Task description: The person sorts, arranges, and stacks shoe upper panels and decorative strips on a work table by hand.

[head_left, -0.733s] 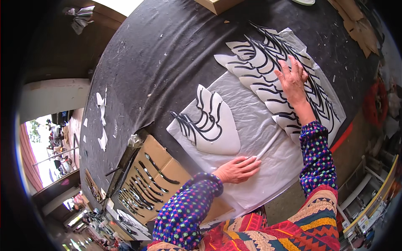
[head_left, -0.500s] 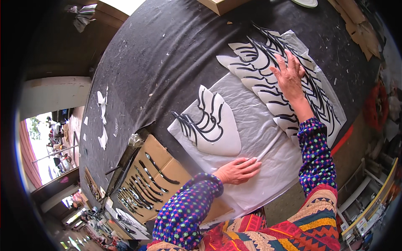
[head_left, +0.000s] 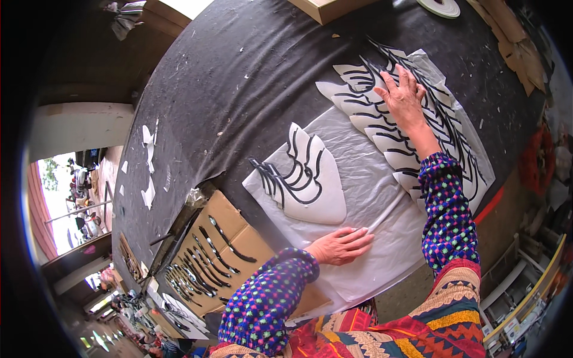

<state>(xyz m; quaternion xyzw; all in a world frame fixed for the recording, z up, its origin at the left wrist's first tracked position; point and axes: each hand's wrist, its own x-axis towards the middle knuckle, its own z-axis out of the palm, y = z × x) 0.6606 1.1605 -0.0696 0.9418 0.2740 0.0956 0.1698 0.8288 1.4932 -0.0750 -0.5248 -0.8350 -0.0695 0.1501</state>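
Note:
My left hand (head_left: 341,246) lies flat on a translucent white plastic sheet (head_left: 382,253), fingers stretched out and nothing held. Just beyond it is a white curved piece with black strips (head_left: 325,194) along its wavy outlines. My right hand (head_left: 407,106) rests, fingers apart, on the far part of an overlapping row of similar white pieces (head_left: 382,134). This row slants from the far middle toward the near right of the sheet. Beneath the palm, part of the row is hidden.
Left of the sheet, a cardboard panel (head_left: 234,222) carries several curved black strips (head_left: 203,268). White scraps (head_left: 148,167) lie on the black table cover (head_left: 191,101). At the far edge are a cardboard box (head_left: 331,9) and a white roll (head_left: 440,6).
My right hand has shifted a little left and away from me over the row of white pieces. My left hand stays in place on the sheet. The view has shifted slightly.

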